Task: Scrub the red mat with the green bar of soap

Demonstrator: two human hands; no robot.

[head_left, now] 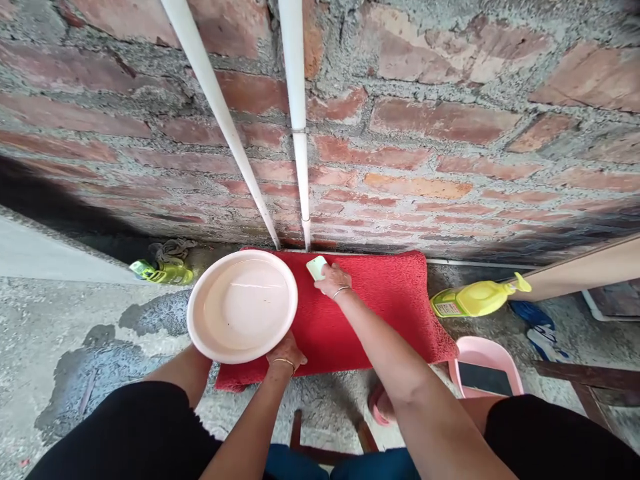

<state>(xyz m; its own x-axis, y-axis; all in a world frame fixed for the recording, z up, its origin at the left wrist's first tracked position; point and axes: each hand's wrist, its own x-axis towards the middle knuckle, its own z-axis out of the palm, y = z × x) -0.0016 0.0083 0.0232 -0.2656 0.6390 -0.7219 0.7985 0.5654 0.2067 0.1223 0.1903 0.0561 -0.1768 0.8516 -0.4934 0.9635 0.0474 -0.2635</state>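
My right hand (334, 280) is closed around one end of a pale green flat block (316, 268) with rounded corners. Whether it is soap or a brush cannot be made out. The block is over the far middle part of a red textured mat (380, 300). On the mat's left end rests a pale pink basin (194, 313) with clear water in it. My left hand (289, 350) is at the basin's near right side, by the mat's front edge. The basin rim hides most of its fingers, so its grip does not show.
A yellow spray bottle (475, 299) is at the mat's right end, near a pink tub (515, 370) with a dark flat piece inside. A yellow-green bottle (175, 273) is left of the basin. White pipes (299, 153) run down the brick wall (400, 153). Wet patches mark the concrete floor.
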